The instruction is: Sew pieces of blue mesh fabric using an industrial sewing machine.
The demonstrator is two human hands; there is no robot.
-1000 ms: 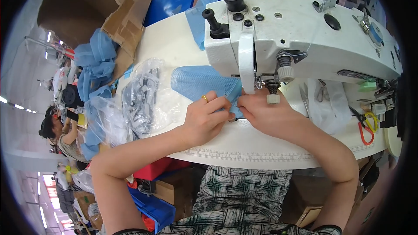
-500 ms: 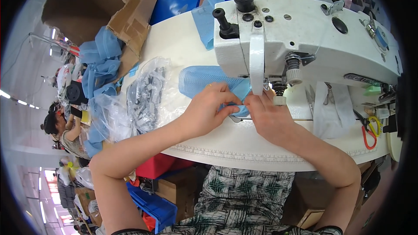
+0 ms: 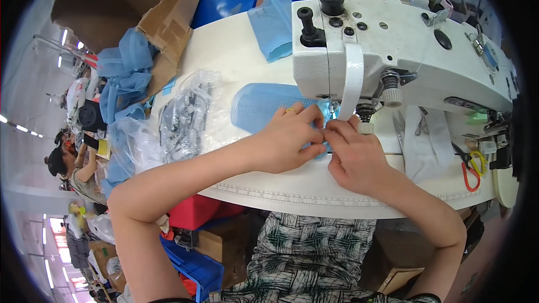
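Blue mesh fabric pinched by both hands under sewing machine.

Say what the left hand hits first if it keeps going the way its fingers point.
Likely the right hand: the left hand points right across the blue mesh fabric, and their fingertips already meet just before the sewing machine needle area. Depth is unclear.

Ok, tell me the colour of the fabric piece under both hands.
Light blue mesh fabric, seen in the head view, the only one.
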